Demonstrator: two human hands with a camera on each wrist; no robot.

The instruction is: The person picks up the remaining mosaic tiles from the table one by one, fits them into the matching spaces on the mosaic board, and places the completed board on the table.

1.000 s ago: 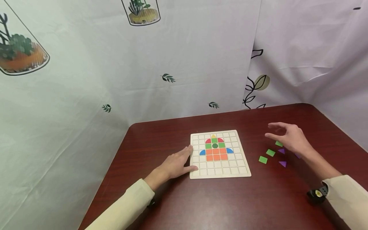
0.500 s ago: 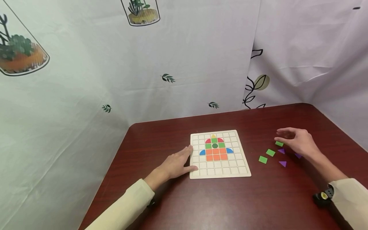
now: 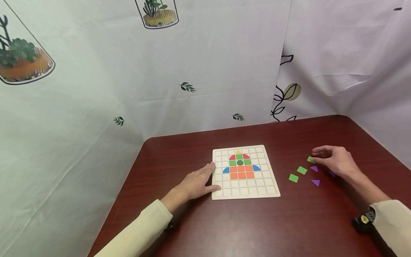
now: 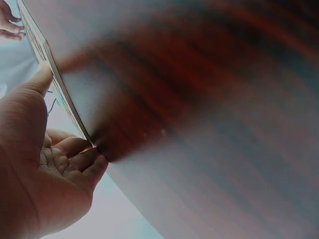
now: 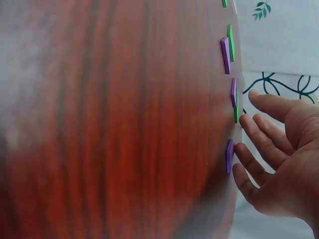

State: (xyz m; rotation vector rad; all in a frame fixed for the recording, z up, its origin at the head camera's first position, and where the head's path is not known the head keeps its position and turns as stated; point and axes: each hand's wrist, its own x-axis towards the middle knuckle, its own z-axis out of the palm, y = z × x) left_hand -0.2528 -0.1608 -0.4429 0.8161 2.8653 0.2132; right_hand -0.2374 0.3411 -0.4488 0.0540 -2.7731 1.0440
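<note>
My left hand (image 3: 194, 184) rests against the left edge of a cream grid board (image 3: 244, 192), its thumb lying over the near left part. Colored tiles on the board form a rocket-like shape of orange squares (image 3: 241, 172), green squares, red and blue rounded pieces, a dark green circle (image 3: 240, 163) and a yellow triangle (image 3: 238, 152). Over at the right, my right hand (image 3: 337, 160) hovers low with thumb and fingers apart, its thumb tip by a green square tile (image 3: 310, 160). In the right wrist view, nothing shows between the fingers of the right hand (image 5: 284, 149).
Two more green squares (image 3: 302, 170) lie left of the right hand. Purple triangles (image 3: 316, 182) are scattered near it, one partly behind the wrist. Dark red wood forms the tabletop (image 3: 250, 228); a patterned white cloth (image 3: 205, 64) hangs behind it.
The right hand has moved right and slightly down over the loose tiles, coming to the farthest green square. My left hand and the board stay put.
</note>
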